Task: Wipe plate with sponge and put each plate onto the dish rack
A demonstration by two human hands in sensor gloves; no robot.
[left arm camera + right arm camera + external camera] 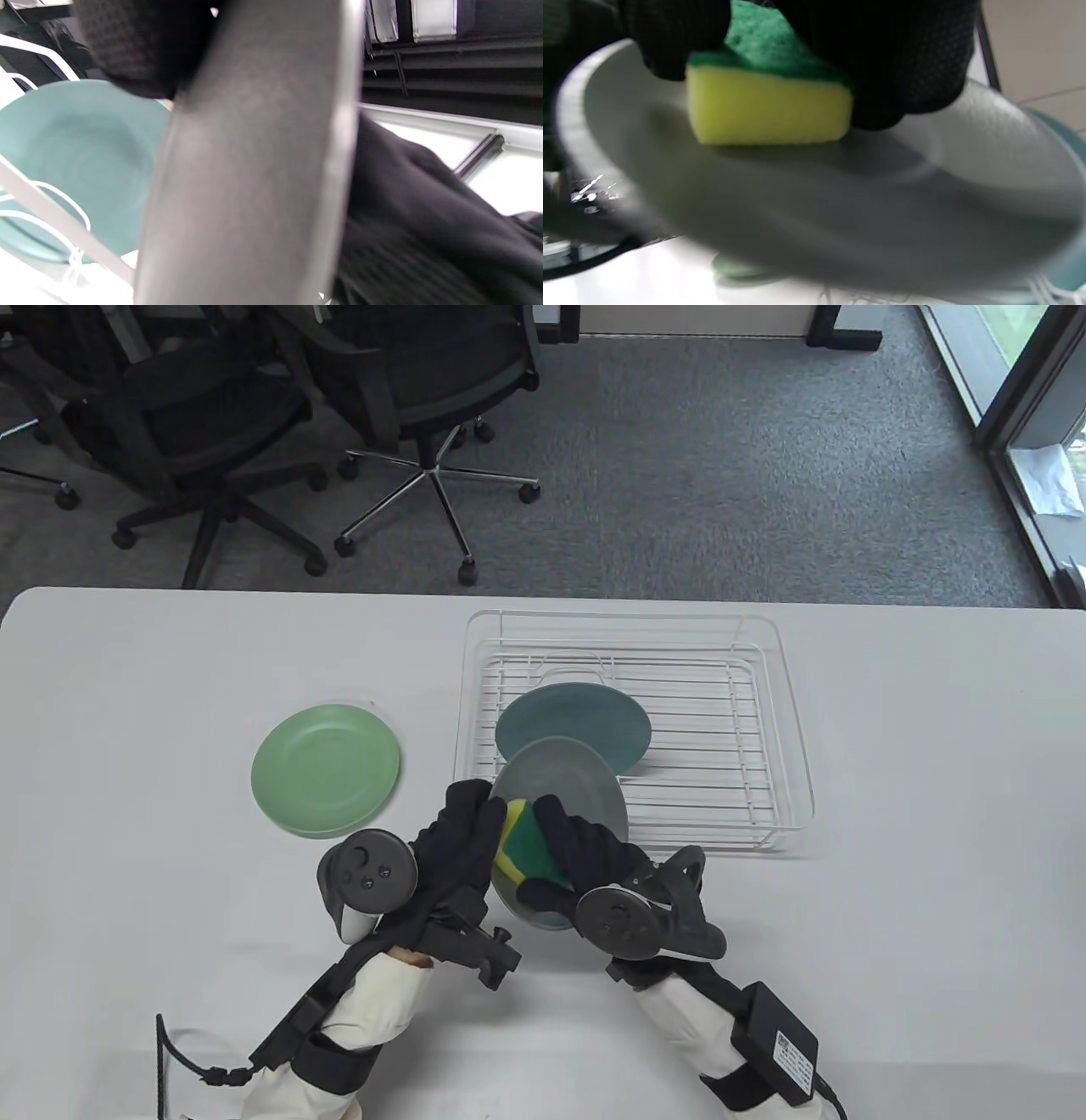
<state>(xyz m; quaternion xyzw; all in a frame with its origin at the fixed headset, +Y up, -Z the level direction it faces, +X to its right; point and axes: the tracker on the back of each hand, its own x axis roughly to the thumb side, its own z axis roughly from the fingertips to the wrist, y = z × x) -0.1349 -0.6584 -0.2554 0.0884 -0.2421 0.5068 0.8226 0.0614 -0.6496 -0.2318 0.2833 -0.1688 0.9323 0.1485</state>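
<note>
grey plate (564, 789): lower centre of table view, tilted up off the table, just in front of the rack's near edge; overlaps the teal plate in that view.
sponge (522, 840): yellow with green scrub side, pressed on the grey plate's face, between the two hands.
right hand (585, 853): fingers curled over the sponge, gripping it against the plate; tracker lower right of it.
left hand (454, 848): grips the grey plate's left rim, fingers curled round the edge.
right wrist view: shows the yellow face of the sponge (768, 106) touching the plate (814, 199), green side up under the glove fingers (891, 55); blurred. Table view does not show that contact.
left wrist view: grey plate (254, 169) edge-on, fills frame centre, blurred; glove fabric at upper left and right of it. Sponge not seen here.
teal plate (574, 725): lies in the rack; also at left of left wrist view (76, 161) behind white rack wires.
rack (780, 712): white wire, right of centre on the table.
green plate (326, 769): flat on the table, left of the hands, apart from them.
table (127, 687): white.
background: office chairs (204, 432) at upper left of table view, on grey carpet.
</note>
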